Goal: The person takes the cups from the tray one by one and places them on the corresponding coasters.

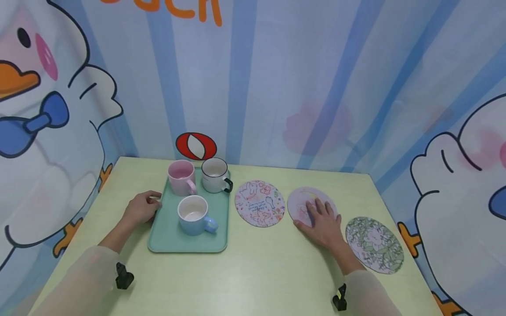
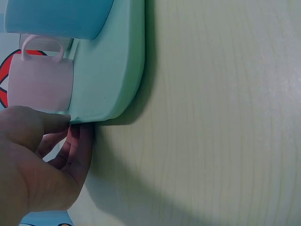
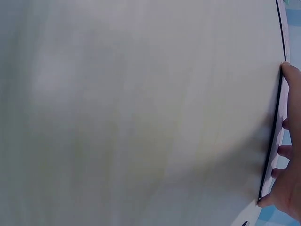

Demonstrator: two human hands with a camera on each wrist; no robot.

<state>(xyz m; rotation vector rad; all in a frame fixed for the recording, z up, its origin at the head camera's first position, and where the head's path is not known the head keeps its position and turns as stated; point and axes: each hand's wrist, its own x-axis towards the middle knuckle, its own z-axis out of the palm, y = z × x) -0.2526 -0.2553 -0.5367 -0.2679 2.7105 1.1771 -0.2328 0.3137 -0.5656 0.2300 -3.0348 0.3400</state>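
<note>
At the left side of a mint-green tray, my left hand pinches the rim, thumb above and fingers below in the left wrist view. The tray carries a pink mug, a white mug with a black handle, and a blue-and-white mug. My right hand rests spread over a round pinkish mat, covering part of its print. In the right wrist view, the thumb and little finger of that hand touch the mat's dark edge at two separate spots.
Left of the right hand lies a round mat with pink floral print. A green leafy round mat lies beside the right forearm. All stand on a pale wooden table, backed by a striped blue curtain with cartoon ducks.
</note>
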